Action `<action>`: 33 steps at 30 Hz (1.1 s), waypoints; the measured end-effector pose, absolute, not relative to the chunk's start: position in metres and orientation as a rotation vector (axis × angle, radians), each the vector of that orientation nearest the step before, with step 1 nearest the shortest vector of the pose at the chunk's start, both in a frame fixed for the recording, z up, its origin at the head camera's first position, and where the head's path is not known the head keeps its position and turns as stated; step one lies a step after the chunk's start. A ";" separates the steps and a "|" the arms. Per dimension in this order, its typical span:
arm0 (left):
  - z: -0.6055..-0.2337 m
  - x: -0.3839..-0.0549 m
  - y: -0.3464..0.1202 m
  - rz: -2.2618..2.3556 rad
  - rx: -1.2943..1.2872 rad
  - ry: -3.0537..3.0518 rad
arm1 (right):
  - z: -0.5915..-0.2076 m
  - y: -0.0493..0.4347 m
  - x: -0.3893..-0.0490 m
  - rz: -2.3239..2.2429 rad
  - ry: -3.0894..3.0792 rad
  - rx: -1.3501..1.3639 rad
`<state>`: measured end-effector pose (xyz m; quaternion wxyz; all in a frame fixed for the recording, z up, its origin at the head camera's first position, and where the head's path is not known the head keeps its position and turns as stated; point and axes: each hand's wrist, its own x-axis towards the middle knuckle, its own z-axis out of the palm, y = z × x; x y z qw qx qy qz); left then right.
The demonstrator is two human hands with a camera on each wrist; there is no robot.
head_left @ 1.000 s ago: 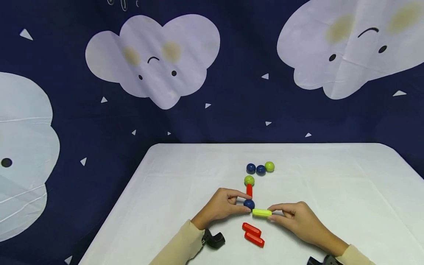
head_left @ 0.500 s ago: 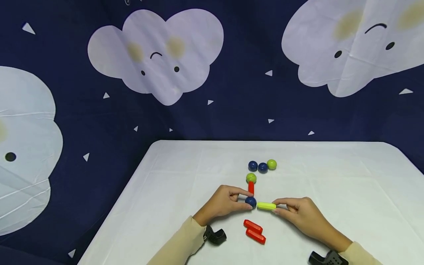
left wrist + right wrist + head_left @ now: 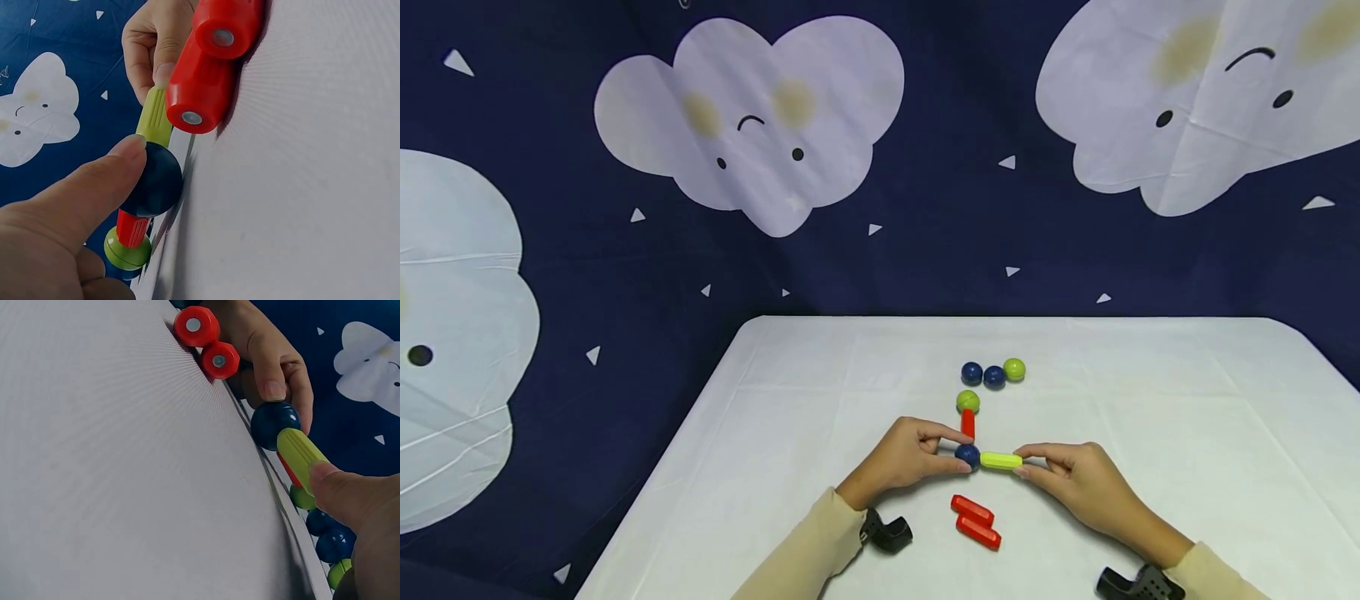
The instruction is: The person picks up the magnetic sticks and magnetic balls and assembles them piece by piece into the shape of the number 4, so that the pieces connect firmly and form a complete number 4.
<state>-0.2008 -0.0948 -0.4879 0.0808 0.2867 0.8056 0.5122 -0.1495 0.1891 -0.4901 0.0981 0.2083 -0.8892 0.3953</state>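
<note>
My left hand (image 3: 904, 458) pinches a dark blue ball (image 3: 967, 456) between thumb and fingers. From the ball's far side a red rod (image 3: 968, 425) runs to a green ball (image 3: 967, 401). My right hand (image 3: 1078, 479) holds a yellow-green rod (image 3: 1000, 461) by its right end. In the right wrist view, the left end of the yellow-green rod (image 3: 300, 456) meets the blue ball (image 3: 275, 425). The left wrist view shows my left thumb against the near side of the blue ball (image 3: 153, 181).
Two red rods (image 3: 976, 521) with metal discs in their ends lie side by side, nearer to me. Farther back are two blue balls (image 3: 972, 373) and a green ball (image 3: 1014, 369) in a row. A white-covered table (image 3: 820, 367) bears everything, before a dark blue cloud-patterned curtain (image 3: 940, 267).
The yellow-green rod has come level with the blue ball, and the gap seen half a second ago between them has closed. My left hand keeps its hold on the ball.
</note>
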 end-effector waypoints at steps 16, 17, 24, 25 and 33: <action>-0.485 -0.201 -0.095 1.540 0.864 2.405 | -0.490 0.188 -0.150 1.149 -2.629 0.598; -0.486 -0.201 -0.095 1.541 0.865 2.405 | -0.490 0.188 -0.150 1.150 -2.628 0.595; -0.488 -0.199 -0.095 1.532 0.835 2.411 | -0.491 0.190 -0.149 1.240 -2.632 0.586; -0.488 -0.199 -0.095 1.529 0.830 2.413 | -0.491 0.191 -0.150 1.271 -2.631 0.573; -0.484 -0.200 -0.094 1.519 0.811 2.418 | -0.488 0.202 -0.169 1.317 -2.572 0.281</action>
